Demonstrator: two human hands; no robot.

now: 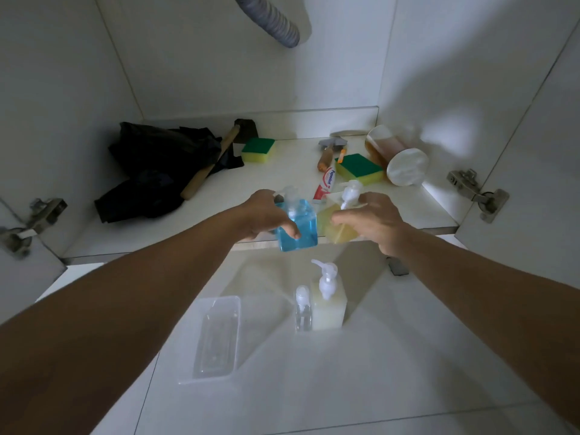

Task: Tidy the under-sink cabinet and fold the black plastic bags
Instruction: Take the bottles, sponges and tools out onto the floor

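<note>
White cabinet shelf [270, 196], left hand [266, 215] gripping square blue bottle [298, 227]

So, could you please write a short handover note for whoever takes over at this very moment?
Hands: left hand grips the blue soap bottle; right hand grips the yellow soap bottle, both at the cabinet's front edge.
Done: a pale pump bottle, a small clear pump bottle and a clear plastic tray stand on the floor outside.
Left: black plastic bags lie unfolded; two hammers, two sponges, toothpaste and a tipped amber jar remain inside.
</note>
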